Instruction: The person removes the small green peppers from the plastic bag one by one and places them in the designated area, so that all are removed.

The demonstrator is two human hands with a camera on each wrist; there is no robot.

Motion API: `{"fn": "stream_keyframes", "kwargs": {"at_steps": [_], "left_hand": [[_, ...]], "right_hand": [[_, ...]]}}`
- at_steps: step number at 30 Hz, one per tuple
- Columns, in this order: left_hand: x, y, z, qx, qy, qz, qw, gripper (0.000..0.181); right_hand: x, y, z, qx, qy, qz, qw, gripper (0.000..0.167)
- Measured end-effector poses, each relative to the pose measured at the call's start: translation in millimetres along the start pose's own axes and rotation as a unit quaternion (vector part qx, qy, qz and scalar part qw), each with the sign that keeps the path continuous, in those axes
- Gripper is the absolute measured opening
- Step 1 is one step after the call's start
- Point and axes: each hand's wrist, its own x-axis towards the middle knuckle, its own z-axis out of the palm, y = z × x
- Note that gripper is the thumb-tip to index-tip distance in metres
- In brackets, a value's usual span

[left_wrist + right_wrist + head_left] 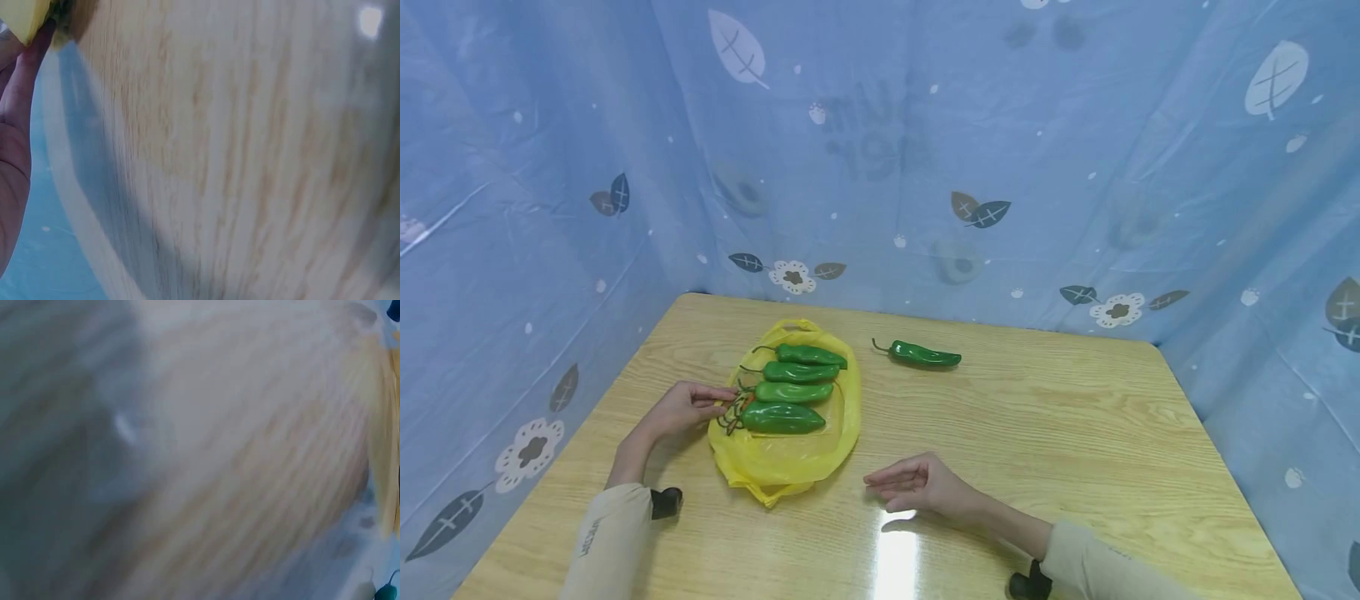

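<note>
A yellow plastic bag [752, 462] lies spread on the table at left of centre in the head view. Several green peppers [782, 418] lie in a column on it, their stems pointing left beside a small reddish bit. My left hand [681, 410] pinches the bag's left edge by the stems; in the left wrist view, fingers [28, 81] meet the yellow bag [24, 15]. Right of the bag, my right hand [928, 487] hovers over the table, fingers loosely extended and holding nothing. Another green pepper [923, 355] lies apart, behind and right of the bag.
The wooden table [1060, 433] extends to the right, with a bright reflection near its front edge. A blue patterned curtain [887, 150] hangs behind and along both sides. Black wrist devices [666, 502] sit by both cream sleeves.
</note>
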Motion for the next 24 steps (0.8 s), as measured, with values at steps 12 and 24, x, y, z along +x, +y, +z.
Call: {"fn": "stream_keyframes", "kwargs": {"at_steps": [12, 24], "left_hand": [[-0.4, -1.9, 0.9, 0.021, 0.008, 0.001, 0.9998, 0.028], [0.3, -1.8, 1.1, 0.012, 0.005, -0.011, 0.9999, 0.027]], "right_hand": [[20.1, 2, 6, -0.023, 0.012, 0.005, 0.9996, 0.044], [58.8, -7, 1, -0.088, 0.021, -0.014, 0.9958, 0.039]]}}
